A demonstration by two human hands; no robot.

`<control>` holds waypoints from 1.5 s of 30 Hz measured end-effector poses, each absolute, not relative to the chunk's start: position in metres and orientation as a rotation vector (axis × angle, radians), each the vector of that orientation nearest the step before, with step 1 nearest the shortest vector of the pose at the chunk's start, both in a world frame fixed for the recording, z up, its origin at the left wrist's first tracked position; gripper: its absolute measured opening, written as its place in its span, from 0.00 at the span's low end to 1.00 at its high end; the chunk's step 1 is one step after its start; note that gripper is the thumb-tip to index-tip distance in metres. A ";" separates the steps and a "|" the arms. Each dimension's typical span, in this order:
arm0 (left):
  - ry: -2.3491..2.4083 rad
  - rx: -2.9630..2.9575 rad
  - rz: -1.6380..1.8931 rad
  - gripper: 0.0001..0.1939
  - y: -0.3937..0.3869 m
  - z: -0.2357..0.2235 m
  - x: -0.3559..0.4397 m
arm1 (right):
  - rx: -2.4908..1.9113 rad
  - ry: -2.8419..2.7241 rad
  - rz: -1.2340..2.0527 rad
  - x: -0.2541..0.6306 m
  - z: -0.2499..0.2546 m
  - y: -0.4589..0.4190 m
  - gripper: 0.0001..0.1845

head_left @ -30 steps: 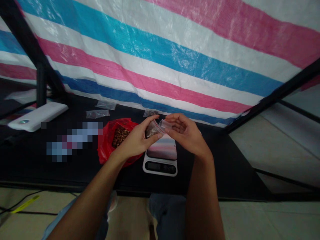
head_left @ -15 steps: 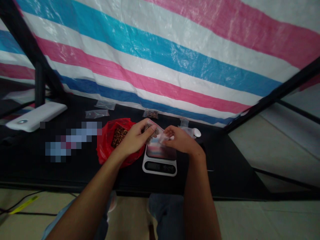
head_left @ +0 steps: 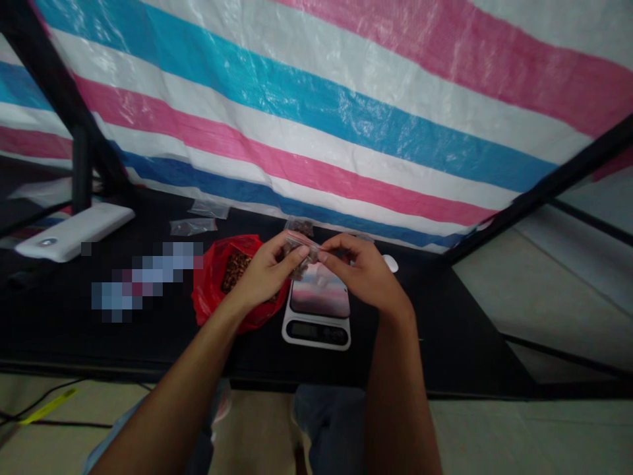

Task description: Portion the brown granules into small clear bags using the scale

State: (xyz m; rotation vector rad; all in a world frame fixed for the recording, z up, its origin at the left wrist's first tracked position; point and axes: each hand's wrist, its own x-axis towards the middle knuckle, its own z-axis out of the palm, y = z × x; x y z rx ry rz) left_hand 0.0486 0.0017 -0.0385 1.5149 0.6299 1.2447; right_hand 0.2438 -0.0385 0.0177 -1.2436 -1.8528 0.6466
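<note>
A small clear zip bag (head_left: 298, 269) with brown bits inside is held up over the back of a digital kitchen scale (head_left: 316, 330). My left hand (head_left: 270, 267) is closed on the bag's left side, thumb in front. The fingers of my right hand (head_left: 359, 267) pinch the bag's top right corner, by the reddish zip line. Left of the scale, partly behind my left forearm, sits an open red plastic bag (head_left: 210, 277) full of brown seed-like pieces (head_left: 237, 267). The scale's plate is shiny and mirrors the striped sheet; its display is unreadable.
Behind my hands lies another filled zip bag (head_left: 301, 227). Flat clear bags (head_left: 192, 227) lie at the back left, near a white oblong device (head_left: 74, 231). A white round object (head_left: 390, 264) is right of my right hand. A striped sheet (head_left: 297, 132) hangs behind the black table (head_left: 459, 330).
My right hand has moved up and closed its fingers on the bag's top right corner. My left hand keeps its hold, nearly in the same place.
</note>
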 end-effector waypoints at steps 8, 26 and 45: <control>0.658 1.560 0.979 0.22 -0.001 -0.034 0.041 | -1.119 -1.860 0.614 0.247 0.019 -0.040 0.06; 0.858 1.663 1.403 0.18 0.002 -0.018 0.022 | -1.068 -1.743 0.719 0.241 0.004 -0.026 0.13; 0.819 1.582 1.328 0.16 0.002 -0.022 0.035 | -1.052 -1.829 0.504 0.218 0.001 -0.023 0.07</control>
